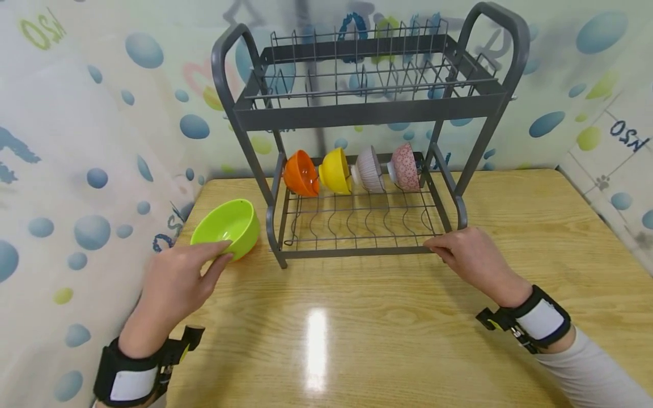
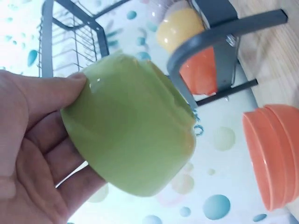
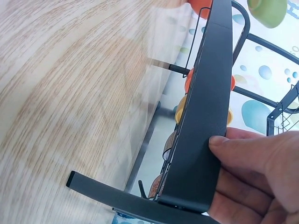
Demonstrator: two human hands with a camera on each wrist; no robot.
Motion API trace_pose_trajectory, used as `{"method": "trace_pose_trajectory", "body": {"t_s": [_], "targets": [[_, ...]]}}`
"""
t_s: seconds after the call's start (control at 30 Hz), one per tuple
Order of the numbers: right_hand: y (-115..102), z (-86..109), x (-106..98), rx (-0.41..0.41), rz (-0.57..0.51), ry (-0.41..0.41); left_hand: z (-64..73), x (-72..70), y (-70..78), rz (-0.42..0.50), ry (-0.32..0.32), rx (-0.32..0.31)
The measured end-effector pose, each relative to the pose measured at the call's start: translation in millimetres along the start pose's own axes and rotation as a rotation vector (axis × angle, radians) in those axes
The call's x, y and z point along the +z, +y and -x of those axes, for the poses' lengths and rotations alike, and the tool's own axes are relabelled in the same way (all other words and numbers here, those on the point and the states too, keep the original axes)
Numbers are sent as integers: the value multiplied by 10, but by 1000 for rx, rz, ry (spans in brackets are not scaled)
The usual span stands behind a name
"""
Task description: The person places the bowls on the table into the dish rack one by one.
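My left hand (image 1: 176, 283) pinches the near rim of a lime-green bowl (image 1: 245, 233), thumb on one side and fingers on the other. The bowl is raised left of a dark grey two-tier dish rack (image 1: 367, 116). Beneath it, largely hidden in the head view, orange bowlware (image 2: 275, 156) shows on the table in the left wrist view. At the rack's lower right front, my right hand (image 1: 471, 260) grips the front rail (image 3: 201, 116) between thumb and fingers. Along the lower tier's back stand an orange bowl (image 1: 302, 174), a yellow bowl (image 1: 335, 171), a striped lavender bowl (image 1: 369, 170) and a pink patterned bowl (image 1: 406, 167), all tilted on edge.
The rack stands on a wood-grain table (image 1: 377, 328), near its back edge. Its upper tier (image 1: 352, 73) holds wire dividers and no dishes. A patterned wall covering (image 1: 92, 175) rises behind and to the left.
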State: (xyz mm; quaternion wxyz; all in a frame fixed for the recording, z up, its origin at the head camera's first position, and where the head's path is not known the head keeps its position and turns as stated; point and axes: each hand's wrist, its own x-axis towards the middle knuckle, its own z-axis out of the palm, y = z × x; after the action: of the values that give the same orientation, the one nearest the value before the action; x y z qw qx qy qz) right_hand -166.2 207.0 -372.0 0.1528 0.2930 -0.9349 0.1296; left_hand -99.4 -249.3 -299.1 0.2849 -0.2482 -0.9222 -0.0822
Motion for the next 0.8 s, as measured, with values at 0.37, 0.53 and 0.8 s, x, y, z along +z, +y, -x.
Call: {"method": "trace_pose_trajectory", "body": {"t_s": [0.37,0.53,0.8], "targets": [[-1,-2,0,0,3,13,-143,107,359,168,48,241],[-7,-3,-5,-6,-1,18,-243,233,494,224,-6,301],[6,18,-10,-19,-15,21,-352,436,685,284,-83,379]]}}
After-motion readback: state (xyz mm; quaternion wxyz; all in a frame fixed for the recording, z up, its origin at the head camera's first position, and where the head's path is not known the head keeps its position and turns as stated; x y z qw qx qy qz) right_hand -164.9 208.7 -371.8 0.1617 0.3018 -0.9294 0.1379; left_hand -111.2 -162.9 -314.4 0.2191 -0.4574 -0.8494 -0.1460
